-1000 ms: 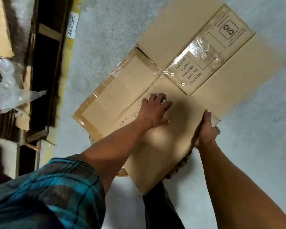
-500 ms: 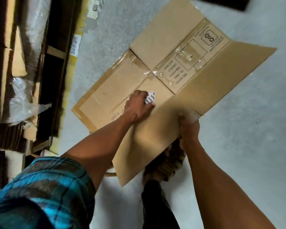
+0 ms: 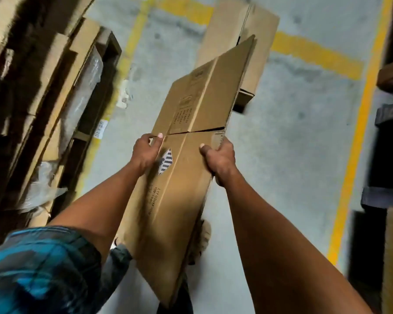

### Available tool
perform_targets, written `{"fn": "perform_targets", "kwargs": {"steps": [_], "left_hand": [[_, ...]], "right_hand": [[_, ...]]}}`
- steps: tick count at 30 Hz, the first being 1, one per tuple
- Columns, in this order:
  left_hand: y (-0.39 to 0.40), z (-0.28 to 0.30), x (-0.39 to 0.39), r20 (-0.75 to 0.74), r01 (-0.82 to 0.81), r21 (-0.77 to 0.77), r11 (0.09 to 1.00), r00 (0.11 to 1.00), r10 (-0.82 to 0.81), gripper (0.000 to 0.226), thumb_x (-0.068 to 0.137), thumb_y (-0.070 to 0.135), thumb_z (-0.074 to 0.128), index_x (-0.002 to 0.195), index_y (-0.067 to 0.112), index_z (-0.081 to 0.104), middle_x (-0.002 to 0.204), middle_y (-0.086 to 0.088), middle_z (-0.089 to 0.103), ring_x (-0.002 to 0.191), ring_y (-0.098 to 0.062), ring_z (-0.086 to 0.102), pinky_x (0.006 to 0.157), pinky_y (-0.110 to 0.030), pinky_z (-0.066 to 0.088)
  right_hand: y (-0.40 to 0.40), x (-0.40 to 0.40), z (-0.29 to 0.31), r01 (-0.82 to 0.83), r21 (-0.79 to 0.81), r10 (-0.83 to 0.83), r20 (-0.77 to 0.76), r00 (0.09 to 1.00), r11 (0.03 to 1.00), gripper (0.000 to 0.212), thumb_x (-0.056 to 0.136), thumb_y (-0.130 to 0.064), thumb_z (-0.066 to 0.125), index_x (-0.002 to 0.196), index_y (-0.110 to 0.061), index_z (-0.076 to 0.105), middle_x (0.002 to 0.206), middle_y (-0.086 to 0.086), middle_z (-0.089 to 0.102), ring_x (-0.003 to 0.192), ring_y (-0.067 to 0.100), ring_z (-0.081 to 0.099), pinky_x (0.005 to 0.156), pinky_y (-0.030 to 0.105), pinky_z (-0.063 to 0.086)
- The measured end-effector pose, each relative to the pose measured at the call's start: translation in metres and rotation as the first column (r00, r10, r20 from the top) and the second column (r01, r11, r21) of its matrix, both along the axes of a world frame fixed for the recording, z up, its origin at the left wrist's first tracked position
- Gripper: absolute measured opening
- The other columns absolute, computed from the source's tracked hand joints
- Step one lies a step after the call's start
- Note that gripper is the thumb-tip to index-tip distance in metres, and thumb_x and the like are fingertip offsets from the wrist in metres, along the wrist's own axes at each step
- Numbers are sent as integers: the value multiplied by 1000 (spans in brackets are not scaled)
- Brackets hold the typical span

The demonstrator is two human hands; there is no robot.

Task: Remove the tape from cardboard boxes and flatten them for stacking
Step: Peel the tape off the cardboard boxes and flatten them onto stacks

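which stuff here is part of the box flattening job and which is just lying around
Job in hand:
flattened box, gripped by left hand and right hand
flat cardboard on the floor beyond

Lying about:
plastic wrap on the left stack
yellow floor lines

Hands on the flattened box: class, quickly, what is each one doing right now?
Left hand: grips the left edge of the flattened cardboard box.
Right hand: grips its right edge.

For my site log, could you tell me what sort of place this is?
Probably a warehouse or storeroom: a concrete floor with painted yellow lines, stacks of flattened cardboard along the left, and another flattened box lying on the floor ahead.
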State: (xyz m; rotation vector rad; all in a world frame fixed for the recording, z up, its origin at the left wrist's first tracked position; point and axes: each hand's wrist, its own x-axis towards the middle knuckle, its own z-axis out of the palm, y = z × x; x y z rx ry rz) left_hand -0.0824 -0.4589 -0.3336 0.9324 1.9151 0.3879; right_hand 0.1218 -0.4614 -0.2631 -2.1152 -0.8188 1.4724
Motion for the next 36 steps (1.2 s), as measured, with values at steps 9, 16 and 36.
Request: {"fn": "perform_targets", "kwargs": {"steps": [9,16,36], "left_hand": [[9,216,-16,331,-338,-64,939,880,339,79,82,77,49,130,15,52,132,-9,54,123,-28,51,102,-48,39],[17,385,-54,645,-536,-166,828,576,502,112,57,98,46,139,23,53,144,-12,52,129,-35,50,103,-59,41],[-20,762,-264,825,-933,348,-89,260,502,88,32,85,78,86,20,54,95,0,65,89,-21,63,83,-38,55]], "right_hand": [[94,-8,333,-521,183,534,-27,845,834,27,79,-6,73,100,4,59,83,19,66,63,26,62,58,40,55],[105,-38,590,-685,350,704,91,704,639,12,83,-7,76,93,-3,71,88,12,69,80,26,64,77,43,57],[55,-118,867,-655,654,528,429,733,378,22,93,-22,69,82,-15,51,58,3,49,41,11,39,40,20,29]]}}
